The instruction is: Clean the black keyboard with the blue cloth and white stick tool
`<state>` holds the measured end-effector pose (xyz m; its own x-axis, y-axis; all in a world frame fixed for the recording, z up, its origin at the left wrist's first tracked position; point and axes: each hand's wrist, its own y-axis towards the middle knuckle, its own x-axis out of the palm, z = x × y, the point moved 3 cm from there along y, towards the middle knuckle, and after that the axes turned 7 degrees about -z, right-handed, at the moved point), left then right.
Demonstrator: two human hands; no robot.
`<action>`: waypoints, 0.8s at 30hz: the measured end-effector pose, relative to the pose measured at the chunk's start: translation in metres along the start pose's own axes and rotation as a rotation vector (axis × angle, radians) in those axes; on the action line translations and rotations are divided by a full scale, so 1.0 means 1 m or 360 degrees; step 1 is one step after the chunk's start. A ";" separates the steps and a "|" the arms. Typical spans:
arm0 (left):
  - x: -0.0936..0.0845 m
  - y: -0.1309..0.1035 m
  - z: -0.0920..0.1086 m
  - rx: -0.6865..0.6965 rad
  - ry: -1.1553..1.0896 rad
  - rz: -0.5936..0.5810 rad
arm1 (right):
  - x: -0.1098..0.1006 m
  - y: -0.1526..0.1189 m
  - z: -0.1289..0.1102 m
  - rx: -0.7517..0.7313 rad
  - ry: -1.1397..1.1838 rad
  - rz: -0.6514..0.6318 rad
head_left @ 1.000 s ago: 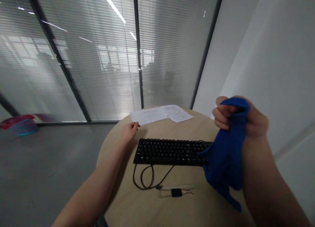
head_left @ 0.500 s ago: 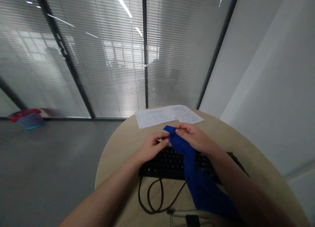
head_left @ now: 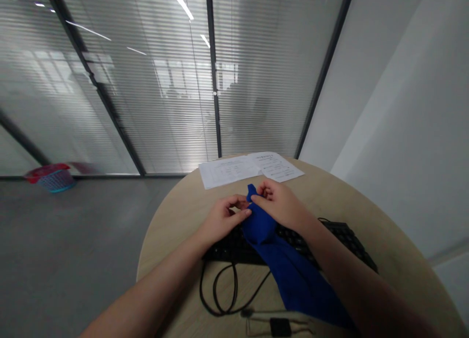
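Left grip (head_left: 223,219), right grip (head_left: 283,204): both pinching blue cloth (head_left: 259,224) over keyboard (head_left: 234,251) | red-and-blue basket (head_left: 57,180) on floor (head_left: 106,240): contents indistinct

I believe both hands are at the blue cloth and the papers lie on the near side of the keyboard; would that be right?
Not quite: the head view shows the papers on the far side of the keyboard. The left hand and right hand are indeed at the blue cloth.

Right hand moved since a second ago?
Yes, leftward: the right hand, gripping the blue cloth, was well right of the papers; now it's just on their near side.
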<state>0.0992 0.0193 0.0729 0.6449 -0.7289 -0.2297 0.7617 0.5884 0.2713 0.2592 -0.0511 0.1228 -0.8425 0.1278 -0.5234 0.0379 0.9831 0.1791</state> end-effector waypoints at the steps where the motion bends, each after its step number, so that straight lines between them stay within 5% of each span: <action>1: 0.001 0.001 -0.002 -0.0031 -0.0041 -0.0010 | 0.000 0.000 -0.001 -0.0026 -0.0043 -0.0001; 5: 0.000 0.004 -0.010 -0.0126 -0.0275 -0.0030 | -0.002 -0.001 -0.003 -0.0129 -0.0117 0.0037; 16: -0.009 0.001 -0.013 -0.0101 -0.0527 -0.0023 | -0.006 0.003 0.000 0.0017 0.0601 -0.0276; 20: -0.015 0.000 -0.013 -0.0119 -0.0405 -0.0168 | -0.006 0.005 0.012 0.0096 0.0304 -0.0343; 24: -0.036 0.006 -0.021 -0.0232 -0.0059 -0.0307 | -0.002 0.007 0.022 0.0083 -0.0400 -0.0301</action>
<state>0.0816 0.0564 0.0626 0.4858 -0.8436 -0.2289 0.8733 0.4793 0.0871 0.2729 -0.0419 0.1065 -0.6781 -0.0358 -0.7341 -0.0735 0.9971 0.0193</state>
